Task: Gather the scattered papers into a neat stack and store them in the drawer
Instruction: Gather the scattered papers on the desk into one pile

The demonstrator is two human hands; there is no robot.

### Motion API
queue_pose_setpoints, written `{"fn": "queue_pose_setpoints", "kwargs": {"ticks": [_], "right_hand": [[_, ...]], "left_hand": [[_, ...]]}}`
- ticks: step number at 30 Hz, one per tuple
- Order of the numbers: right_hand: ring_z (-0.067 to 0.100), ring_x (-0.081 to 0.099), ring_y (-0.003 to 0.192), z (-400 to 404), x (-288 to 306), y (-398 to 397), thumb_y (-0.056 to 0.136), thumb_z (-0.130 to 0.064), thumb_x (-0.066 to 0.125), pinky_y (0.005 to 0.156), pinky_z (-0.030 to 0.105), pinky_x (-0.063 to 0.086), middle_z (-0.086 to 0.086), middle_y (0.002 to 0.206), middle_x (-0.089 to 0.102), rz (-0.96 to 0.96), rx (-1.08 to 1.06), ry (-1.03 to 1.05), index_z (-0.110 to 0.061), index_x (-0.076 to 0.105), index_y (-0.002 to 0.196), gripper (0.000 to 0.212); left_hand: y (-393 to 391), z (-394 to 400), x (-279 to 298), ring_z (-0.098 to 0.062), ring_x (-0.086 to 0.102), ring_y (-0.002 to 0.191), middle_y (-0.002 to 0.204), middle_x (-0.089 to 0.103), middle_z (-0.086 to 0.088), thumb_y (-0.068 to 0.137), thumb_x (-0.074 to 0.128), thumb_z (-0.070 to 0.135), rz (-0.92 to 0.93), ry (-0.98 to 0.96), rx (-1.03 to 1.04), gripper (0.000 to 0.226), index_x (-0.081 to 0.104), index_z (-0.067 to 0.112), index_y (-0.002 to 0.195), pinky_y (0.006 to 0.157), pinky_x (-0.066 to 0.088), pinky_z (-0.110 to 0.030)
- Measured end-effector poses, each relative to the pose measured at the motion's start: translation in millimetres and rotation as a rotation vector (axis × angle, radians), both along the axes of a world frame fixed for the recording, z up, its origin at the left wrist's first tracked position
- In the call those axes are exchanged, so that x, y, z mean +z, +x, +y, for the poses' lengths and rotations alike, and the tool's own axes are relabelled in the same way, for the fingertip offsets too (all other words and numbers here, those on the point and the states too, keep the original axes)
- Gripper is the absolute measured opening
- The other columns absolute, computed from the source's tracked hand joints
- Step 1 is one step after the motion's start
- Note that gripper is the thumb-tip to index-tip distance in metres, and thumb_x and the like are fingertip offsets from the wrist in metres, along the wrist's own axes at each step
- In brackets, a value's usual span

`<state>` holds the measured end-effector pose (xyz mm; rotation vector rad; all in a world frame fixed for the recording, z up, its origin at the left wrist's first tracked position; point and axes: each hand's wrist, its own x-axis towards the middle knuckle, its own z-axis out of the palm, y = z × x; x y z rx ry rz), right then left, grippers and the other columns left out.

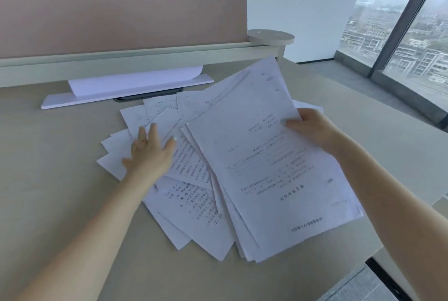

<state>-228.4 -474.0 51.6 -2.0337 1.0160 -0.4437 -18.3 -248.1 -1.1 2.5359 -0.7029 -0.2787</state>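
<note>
Several white printed papers (194, 211) lie scattered and overlapping in the middle of the beige desk (60, 179). My right hand (312, 128) grips the right edge of a bundle of sheets (266, 155), lifted and tilted above the others. My left hand (150, 150) lies flat with fingers spread on the loose sheets at the left of the pile. One more sheet (135, 81) is curled under the rail at the back. No drawer is in view.
A pink partition screen (116, 7) on a pale rail closes the desk's back. A white flat bar (126, 93) lies in front of it. A round pale disc (271, 36) sits at the rail's right end. Large windows stand to the right.
</note>
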Motion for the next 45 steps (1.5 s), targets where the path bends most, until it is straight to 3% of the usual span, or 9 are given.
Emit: {"fn": "queue_pose_setpoints", "kwargs": {"ticks": [10, 14, 19, 23, 27, 32, 34, 37, 45], "right_hand": [[0.031, 0.053, 0.117, 36.2, -18.8, 162.2, 0.093, -0.026, 0.051, 0.087, 0.032, 0.039, 0.015, 0.129, 0.056, 0.371, 0.317, -0.271, -0.004, 0.055, 0.123, 0.038], [0.025, 0.05, 0.078, 27.3, -22.7, 170.6, 0.089, -0.035, 0.053, 0.061, 0.028, 0.034, 0.006, 0.08, 0.053, 0.47, 0.247, -0.247, -0.009, 0.055, 0.073, 0.03], [0.025, 0.058, 0.108, 13.5, -11.6, 153.7, 0.079, -0.049, 0.062, 0.097, 0.034, 0.043, 0.002, 0.114, 0.062, 0.537, 0.238, 0.008, -0.014, 0.064, 0.112, 0.048], [0.025, 0.069, 0.094, 9.7, -10.5, 122.8, 0.087, -0.025, 0.061, 0.088, 0.037, 0.055, 0.008, 0.106, 0.071, 0.393, 0.307, 0.332, -0.007, 0.064, 0.112, 0.03], [0.023, 0.061, 0.103, 18.4, -24.7, 112.6, 0.087, -0.026, 0.061, 0.089, 0.033, 0.048, 0.004, 0.119, 0.064, 0.298, 0.242, -0.096, -0.016, 0.065, 0.115, 0.03], [0.025, 0.052, 0.093, 24.3, -38.7, 114.1, 0.089, -0.019, 0.047, 0.075, 0.029, 0.038, 0.011, 0.113, 0.06, 0.276, 0.118, -0.183, -0.013, 0.058, 0.116, 0.03], [0.025, 0.052, 0.092, 22.1, -36.8, 115.2, 0.088, -0.018, 0.047, 0.075, 0.029, 0.038, 0.011, 0.11, 0.06, 0.292, 0.114, -0.127, -0.014, 0.059, 0.109, 0.025], [0.024, 0.052, 0.094, 21.8, -30.6, 117.6, 0.088, -0.018, 0.049, 0.077, 0.03, 0.038, 0.009, 0.108, 0.06, 0.326, 0.181, -0.106, -0.015, 0.058, 0.103, 0.018], [0.022, 0.049, 0.085, 33.8, -36.2, 119.2, 0.089, -0.019, 0.047, 0.066, 0.029, 0.036, 0.002, 0.088, 0.053, 0.26, 0.205, -0.079, -0.015, 0.055, 0.087, 0.008]], "left_hand": [[-18.2, 16.2, -26.2, -0.023, -0.021, 0.146, 0.158, -0.025, 0.002, 0.086, 0.017, 0.071, -0.142, 0.122, -0.092, 0.081, -0.011, 0.03, 0.15, 0.113, -0.003, -0.06], [-15.1, 15.5, -27.1, -0.026, -0.013, 0.148, 0.161, -0.01, 0.001, 0.085, 0.011, 0.073, -0.177, 0.27, -0.109, 0.081, -0.003, 0.029, 0.152, 0.109, -0.011, -0.064], [-5.7, 16.3, -27.0, -0.027, -0.007, 0.149, 0.162, -0.005, 0.0, 0.087, 0.016, 0.07, -0.175, 0.248, -0.151, 0.078, 0.003, 0.029, 0.152, 0.114, -0.008, -0.055], [-0.6, 21.2, -27.4, -0.022, -0.002, 0.149, 0.162, 0.0, -0.001, 0.091, 0.023, 0.063, -0.191, 0.141, -0.169, 0.072, 0.01, 0.026, 0.151, 0.117, 0.001, -0.047], [-3.6, 21.4, -27.0, -0.025, -0.008, 0.149, 0.162, -0.006, -0.004, 0.093, 0.023, 0.06, -0.163, 0.036, -0.064, 0.071, 0.005, 0.025, 0.152, 0.116, -0.006, -0.05], [10.6, 27.8, -10.9, -0.029, 0.017, 0.145, 0.158, 0.012, -0.012, 0.089, 0.051, 0.04, 0.261, -0.619, 0.313, 0.065, 0.03, 0.016, 0.145, 0.113, 0.025, -0.045], [23.6, 38.1, -4.4, -0.027, 0.055, 0.106, 0.124, 0.052, -0.011, 0.084, 0.053, 0.029, 0.463, -0.904, 0.446, 0.036, 0.05, 0.009, 0.113, 0.082, 0.045, -0.034], [34.8, 53.1, 4.4, -0.017, 0.053, 0.075, 0.089, 0.056, -0.004, 0.089, 0.05, 0.018, 0.804, -1.109, 0.511, 0.006, 0.053, 0.014, 0.086, 0.067, 0.044, -0.026], [4.9, 40.9, 3.0, -0.017, 0.063, 0.104, 0.118, 0.065, -0.001, 0.083, 0.063, 0.038, 0.893, -0.921, 0.275, 0.048, 0.054, 0.015, 0.124, 0.085, 0.053, -0.036]]}}
